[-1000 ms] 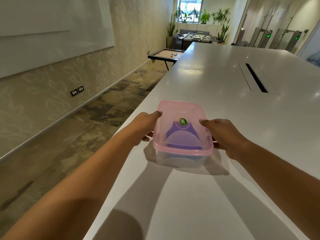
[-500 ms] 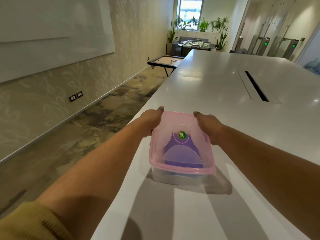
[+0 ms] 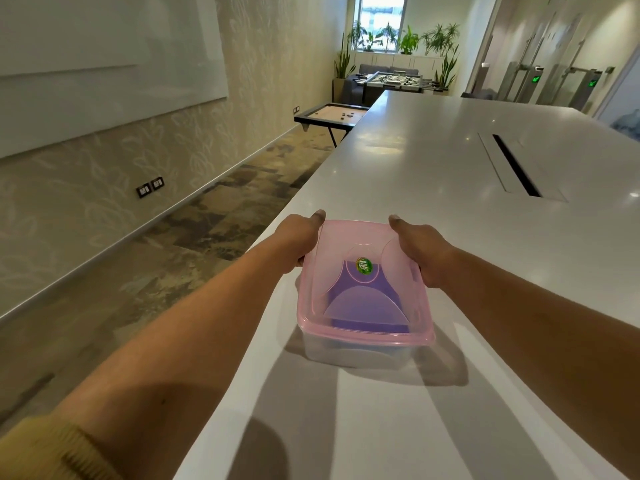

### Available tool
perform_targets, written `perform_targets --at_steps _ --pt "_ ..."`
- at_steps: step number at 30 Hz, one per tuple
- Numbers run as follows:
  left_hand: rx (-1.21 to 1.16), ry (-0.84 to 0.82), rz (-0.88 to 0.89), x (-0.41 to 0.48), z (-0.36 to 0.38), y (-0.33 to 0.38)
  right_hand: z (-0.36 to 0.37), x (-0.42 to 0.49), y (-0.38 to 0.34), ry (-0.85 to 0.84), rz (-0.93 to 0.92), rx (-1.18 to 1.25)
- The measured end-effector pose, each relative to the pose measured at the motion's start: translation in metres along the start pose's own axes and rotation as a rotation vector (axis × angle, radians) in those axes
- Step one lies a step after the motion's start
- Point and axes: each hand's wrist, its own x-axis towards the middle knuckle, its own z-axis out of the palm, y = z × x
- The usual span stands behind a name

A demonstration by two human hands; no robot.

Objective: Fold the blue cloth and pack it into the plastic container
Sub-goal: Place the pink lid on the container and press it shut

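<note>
A clear plastic container stands on the white table close to its left edge. A translucent pink lid with a green sticker covers it. The folded blue cloth shows through the lid, inside the container. My left hand grips the lid's far left corner, thumb on top. My right hand grips the far right corner the same way. The fingers of both hands are hidden under the rim.
The table's left edge drops to a patterned carpet floor. A dark cable slot lies in the tabletop at the far right. A small game table stands beyond the table's left side.
Both hands have slid from the container's sides to the lid's far corners. The view has tilted so the container sits lower in the frame.
</note>
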Motion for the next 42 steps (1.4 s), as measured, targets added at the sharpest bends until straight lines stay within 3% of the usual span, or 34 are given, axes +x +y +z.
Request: perform_targets --at_steps 9,12,17,25,30,34,42 --pt "0.037 0.090 0.006 -0.001 0.003 0.000 -0.020 -0.115 0.062 -0.097 -0.047 -0.059" --pt "0.021 0.096 0.023 -0.001 0.006 0.001 -0.020 -0.137 0.077 -0.154 -0.029 0.030" --pt "-0.004 0.095 0.032 -0.001 0.009 0.000 -0.013 -0.145 0.085 -0.127 -0.090 0.222" --pt "-0.043 0.117 0.031 -0.001 0.010 -0.003 -0.009 -0.141 0.089 -0.094 -0.100 0.299" --pt "-0.233 0.048 -0.138 -0.015 0.003 -0.008 -0.005 -0.142 0.090 -0.046 -0.110 0.232" --pt "-0.199 0.077 -0.016 -0.037 -0.001 -0.010 -0.011 -0.149 0.090 -0.056 -0.075 0.262" --pt "-0.078 -0.194 0.233 -0.095 0.008 -0.014 -0.023 -0.165 0.100 -0.044 -0.090 0.244"
